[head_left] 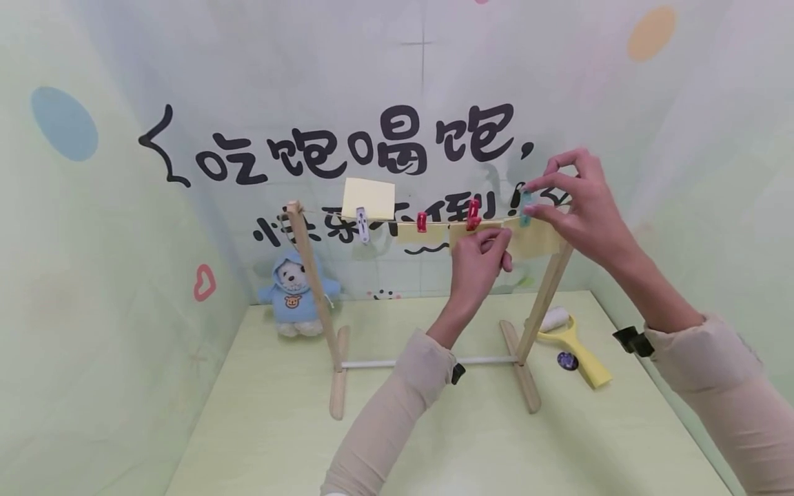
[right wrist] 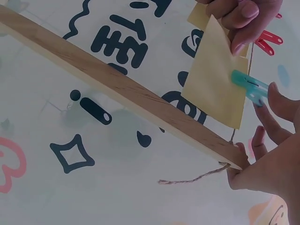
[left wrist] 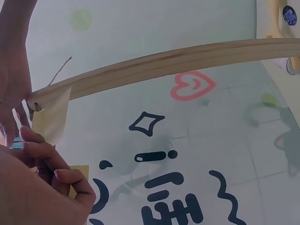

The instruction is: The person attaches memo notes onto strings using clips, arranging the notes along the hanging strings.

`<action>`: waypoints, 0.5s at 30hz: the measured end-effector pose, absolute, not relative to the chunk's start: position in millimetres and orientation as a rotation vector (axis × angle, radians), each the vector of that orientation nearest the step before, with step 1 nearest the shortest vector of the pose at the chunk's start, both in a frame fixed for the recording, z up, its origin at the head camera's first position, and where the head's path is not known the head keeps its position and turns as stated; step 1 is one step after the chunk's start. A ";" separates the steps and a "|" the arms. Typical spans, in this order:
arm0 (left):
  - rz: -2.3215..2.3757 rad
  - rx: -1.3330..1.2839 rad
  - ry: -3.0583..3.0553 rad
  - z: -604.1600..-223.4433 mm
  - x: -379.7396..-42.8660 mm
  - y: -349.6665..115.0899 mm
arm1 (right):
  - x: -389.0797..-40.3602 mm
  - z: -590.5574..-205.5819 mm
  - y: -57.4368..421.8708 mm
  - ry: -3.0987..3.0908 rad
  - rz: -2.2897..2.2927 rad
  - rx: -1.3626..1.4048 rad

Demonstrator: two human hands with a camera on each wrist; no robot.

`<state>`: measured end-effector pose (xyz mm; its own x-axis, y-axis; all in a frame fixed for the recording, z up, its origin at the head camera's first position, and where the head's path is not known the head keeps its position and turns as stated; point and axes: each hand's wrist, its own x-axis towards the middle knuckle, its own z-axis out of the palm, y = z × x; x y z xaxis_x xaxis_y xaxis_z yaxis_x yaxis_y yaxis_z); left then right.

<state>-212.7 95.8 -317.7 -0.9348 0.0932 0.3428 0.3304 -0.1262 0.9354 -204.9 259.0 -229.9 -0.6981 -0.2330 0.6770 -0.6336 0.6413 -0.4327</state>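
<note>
My right hand (head_left: 579, 203) pinches a teal clothespin (right wrist: 253, 86) between thumb and fingers. Its clip end sits over the edge of a yellow paper note (right wrist: 215, 75) at the right end of a twine line (right wrist: 233, 135). Other fingers of this hand touch the top of the wooden post in the right wrist view. Close by, my left hand (head_left: 480, 265) pinches the same note at its left upper corner, fingers curled. Left of it, two red clothespins (head_left: 422, 222) clip further notes (head_left: 406, 234) to the line. A pale lilac clothespin (head_left: 362, 224) holds a note (head_left: 369, 196) that stands above the line.
The twine runs between two wooden posts (head_left: 318, 289) joined low down by a white rod (head_left: 369, 364). A plush toy in a blue hoodie (head_left: 294, 303) sits behind the left post. Right of the stand lie a yellow-handled lint roller (head_left: 579, 348) and a dark round badge (head_left: 567, 361).
</note>
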 end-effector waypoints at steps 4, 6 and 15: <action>-2.222 -0.478 -1.985 -317.9 -213.0 92.8 | -203.8 -231.0 261.0 -2.301 0.866 0.685; -2.208 -0.485 -2.017 -319.6 -213.0 90.0 | -203.2 -232.2 261.1 -2.298 0.849 0.695; -1.957 -0.616 -2.305 -357.3 -190.9 50.0 | -150.9 -252.2 268.5 -2.061 0.795 0.645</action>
